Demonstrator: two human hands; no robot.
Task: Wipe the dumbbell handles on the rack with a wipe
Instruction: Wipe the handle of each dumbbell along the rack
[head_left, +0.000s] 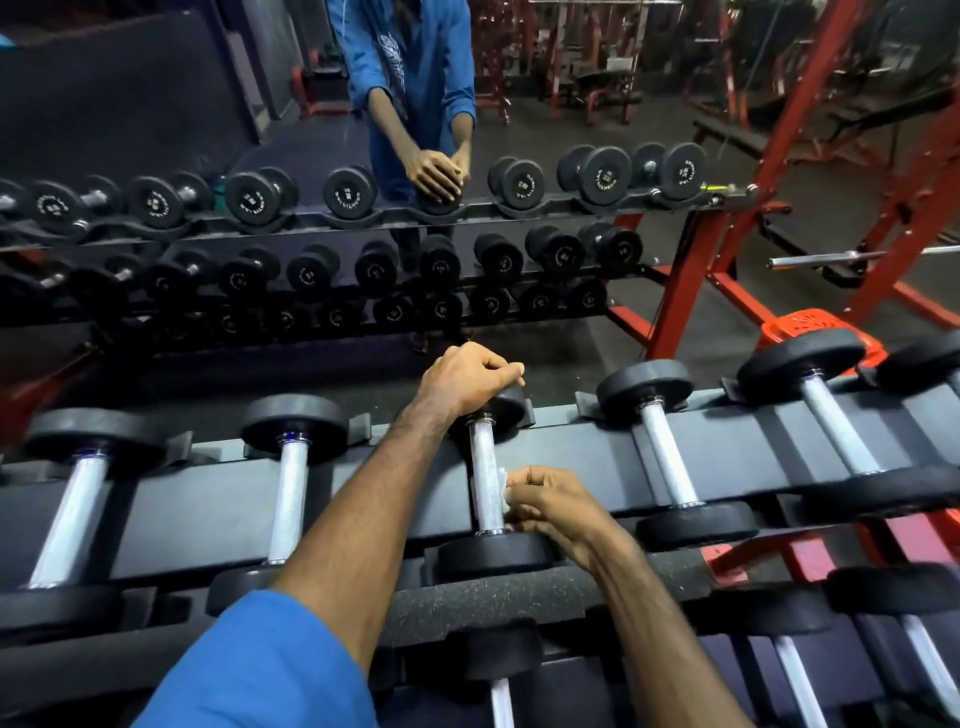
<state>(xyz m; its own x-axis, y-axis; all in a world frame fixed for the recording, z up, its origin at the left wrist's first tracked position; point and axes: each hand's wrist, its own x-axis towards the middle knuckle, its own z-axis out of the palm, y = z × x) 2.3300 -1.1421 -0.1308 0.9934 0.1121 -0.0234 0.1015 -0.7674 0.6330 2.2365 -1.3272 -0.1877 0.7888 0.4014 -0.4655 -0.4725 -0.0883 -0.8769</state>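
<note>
A row of black dumbbells with silver handles lies across the top tier of the rack. My left hand grips the far head of the middle dumbbell. My right hand pinches a small white wipe against the right side of that dumbbell's handle, near its lower end. Most of the wipe is hidden under my fingers. The neighbouring dumbbell on the left and the one on the right lie untouched.
A mirror behind the rack reflects the dumbbell tiers and a person in a blue shirt. A lower tier holds more dumbbells. A red steel frame, a barbell and benches stand at the right.
</note>
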